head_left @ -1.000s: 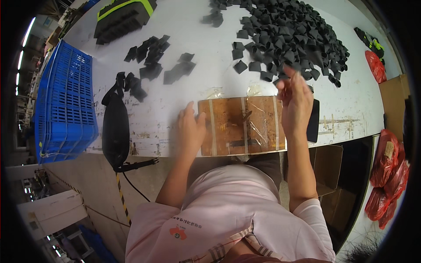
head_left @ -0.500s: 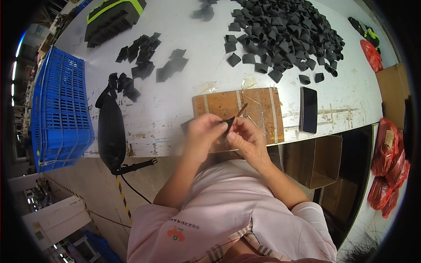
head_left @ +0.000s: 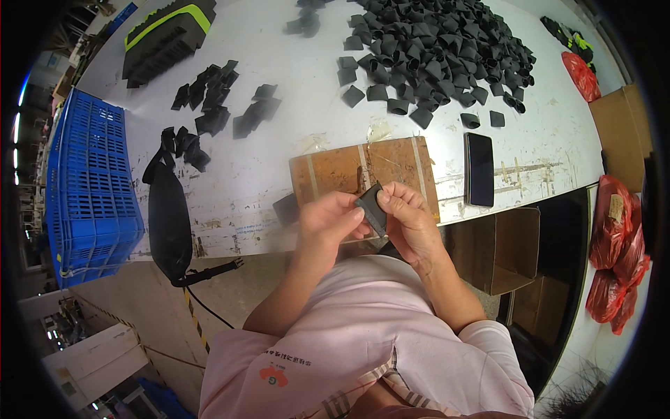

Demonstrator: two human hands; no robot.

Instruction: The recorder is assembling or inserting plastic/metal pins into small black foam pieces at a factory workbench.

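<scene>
Both hands meet over the near edge of a brown wooden board (head_left: 328,174) lying on the white table. Between them is a small, flat black fabric piece (head_left: 373,211), tilted. My left hand (head_left: 331,222) pinches its left side with thumb and fingers. On its right side, my right hand (head_left: 413,218) grips the upper corner with the thumb on top. A thin brown stick-like tool (head_left: 361,179) shows just beyond the piece; its near end is hidden. Another dark flat piece (head_left: 285,209) lies beside the board's left edge, partly behind my left forearm.
Ahead to the right spreads a large pile of black fabric loops (head_left: 440,52). A phone (head_left: 479,170) lies right of the board. Loose black pieces (head_left: 209,91) and a black pouch with a strap (head_left: 169,223) are on the left, near a blue crate (head_left: 94,181). Cardboard box (head_left: 515,251) below right.
The black piece has turned from a narrow, folded look to its broad flat face. My right hand has risen to its upper corner. The whole view has shifted slightly.
</scene>
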